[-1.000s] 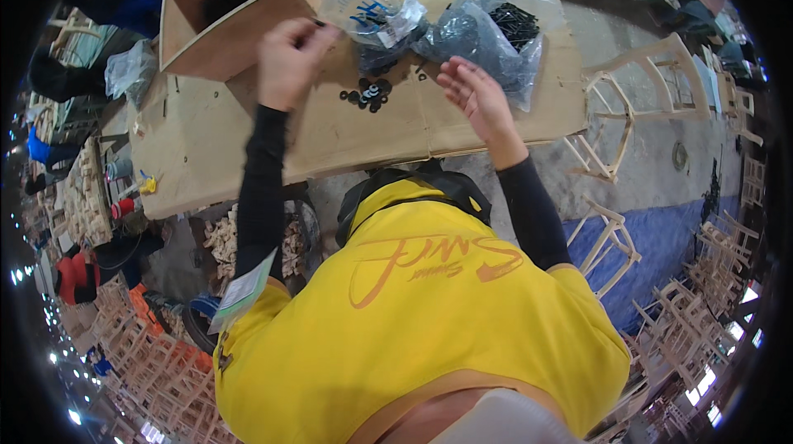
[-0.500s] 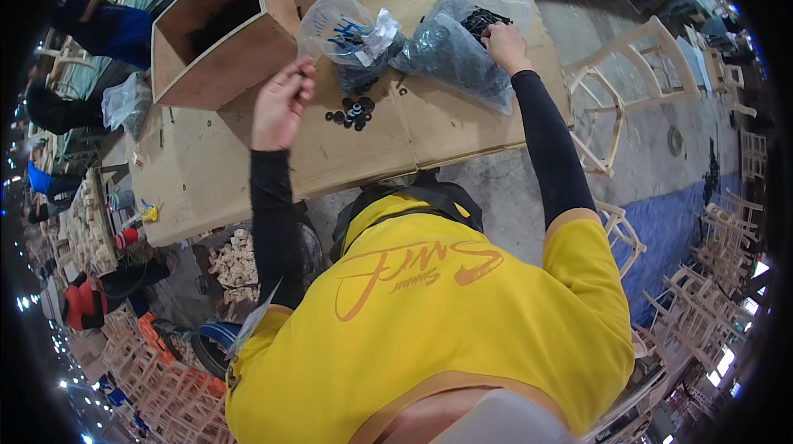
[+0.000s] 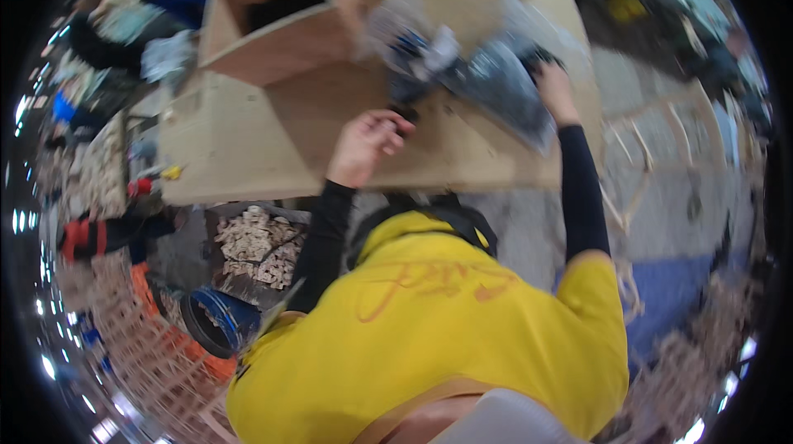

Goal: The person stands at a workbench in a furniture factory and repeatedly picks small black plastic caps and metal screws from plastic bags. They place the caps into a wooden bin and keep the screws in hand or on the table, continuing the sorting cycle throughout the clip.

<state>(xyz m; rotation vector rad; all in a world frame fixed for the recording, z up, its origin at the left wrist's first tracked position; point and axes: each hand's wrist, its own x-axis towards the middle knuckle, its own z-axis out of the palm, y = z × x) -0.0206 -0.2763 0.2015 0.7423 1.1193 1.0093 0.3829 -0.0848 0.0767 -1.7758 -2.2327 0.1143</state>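
Observation:
My left hand (image 3: 363, 147) is curled over the wooden tabletop (image 3: 248, 155), its fingertips pinched on a small black part (image 3: 405, 113) from a little pile. My right hand (image 3: 555, 87) reaches out at arm's length and grips the far end of a clear plastic bag (image 3: 504, 93) filled with black parts. A second clear bag (image 3: 409, 43) with dark and blue pieces lies just left of it, behind the left hand. The picture is blurred, so the fingers show only roughly.
An open wooden box (image 3: 273, 39) stands on the table's far left. Below the table edge are a crate of pale wooden pieces (image 3: 252, 246) and a blue bucket (image 3: 216, 322). Wooden frames (image 3: 644, 188) lie on the floor to the right.
My left hand has dropped from above the pile onto the small black parts. My right hand has stayed at the big bag's far end. The view has swung and blurred.

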